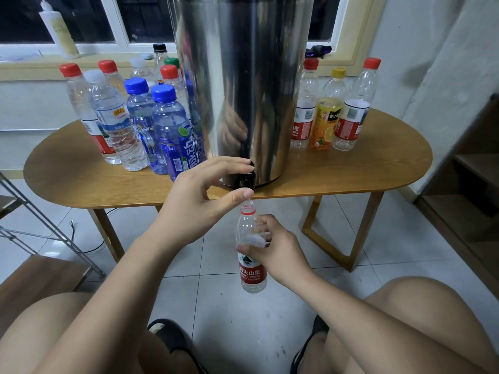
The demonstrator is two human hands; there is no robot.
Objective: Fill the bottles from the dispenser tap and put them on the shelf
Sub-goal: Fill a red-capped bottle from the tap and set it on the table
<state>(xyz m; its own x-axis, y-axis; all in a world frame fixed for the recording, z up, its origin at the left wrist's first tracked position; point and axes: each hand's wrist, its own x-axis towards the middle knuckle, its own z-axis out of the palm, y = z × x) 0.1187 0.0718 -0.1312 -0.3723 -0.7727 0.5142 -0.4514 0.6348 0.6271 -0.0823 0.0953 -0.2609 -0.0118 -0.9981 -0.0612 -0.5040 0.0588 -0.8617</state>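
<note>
A tall steel dispenser (243, 76) stands on the oval wooden table (81, 179), its black tap (245, 179) at the table's front edge. My left hand (199, 198) is at the tap, fingers on top of it and thumb below. My right hand (272, 247) grips an uncapped clear bottle with a red label (251, 271), held upright with its mouth just under the tap. The bottle looks nearly empty. Several capped bottles (151, 122) stand left of the dispenser, and three more bottles (329, 114) stand to its right.
A metal rack frame (40, 228) and a wooden board are at the lower left. Wooden shelving (469, 184) stands at the right wall. My knees and black shoes are below, over a tiled floor. A white squeeze bottle (59, 31) sits on the window sill.
</note>
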